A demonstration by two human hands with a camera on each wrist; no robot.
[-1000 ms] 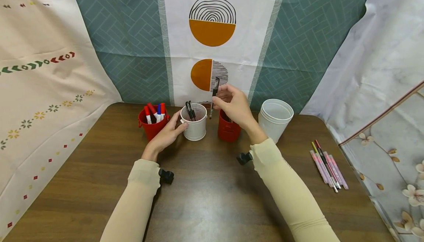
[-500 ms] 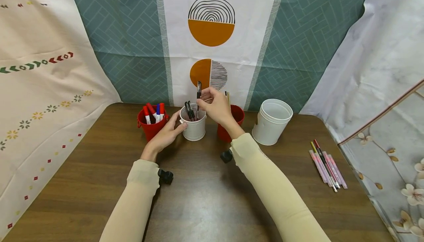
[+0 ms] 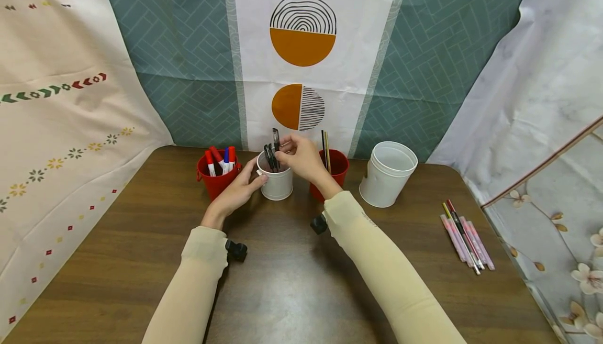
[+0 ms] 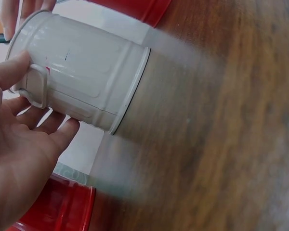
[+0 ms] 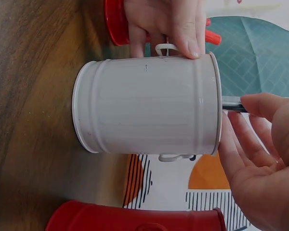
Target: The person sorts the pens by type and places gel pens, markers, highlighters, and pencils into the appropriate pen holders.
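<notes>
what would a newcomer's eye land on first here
Probably the centre, where the right hand pinches a slim black pen at the mouth of a round white metal-looking bucket, gripped by the left hand. Next, perhaps, the round bright red bucket to its left, holding red and blue markers. Above, the upper orange half-disc stands out on white backdrop cloth.
</notes>
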